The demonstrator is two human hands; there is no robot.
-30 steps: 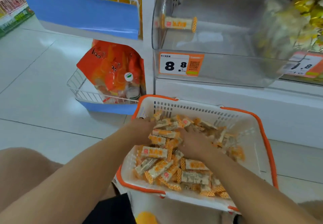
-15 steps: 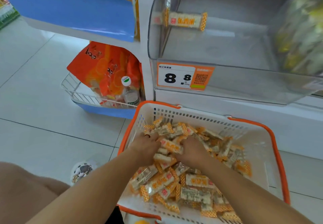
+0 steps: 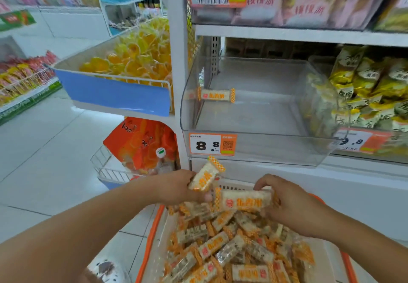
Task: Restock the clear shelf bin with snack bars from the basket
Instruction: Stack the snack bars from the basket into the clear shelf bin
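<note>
A white basket with an orange rim point(image 3: 152, 236) sits low in front of me, heaped with snack bars point(image 3: 220, 245) in clear wrappers with orange checked ends. My left hand point(image 3: 176, 185) grips one bar point(image 3: 205, 175) that sticks up and to the right. My right hand point(image 3: 289, 203) holds another bar point(image 3: 242, 201) level, just above the pile. Both hands hover over the basket's far end, below the clear shelf bin point(image 3: 254, 148). One single bar point(image 3: 217, 94) lies inside the bin at its back left.
An orange price tag reading 8.8 point(image 3: 212, 144) is fixed to the bin's front. To the right, yellow snack bags point(image 3: 371, 88) fill the neighbouring bin. At left, a blue-fronted wire rack point(image 3: 114, 93) holds yellow sweets, with orange bags point(image 3: 141, 143) in the rack below. White tiled floor point(image 3: 48, 150) lies left.
Both hands were dug into the pile; now each has come up out of the basket with a bar in it. The view has tilted up toward the shelf.
</note>
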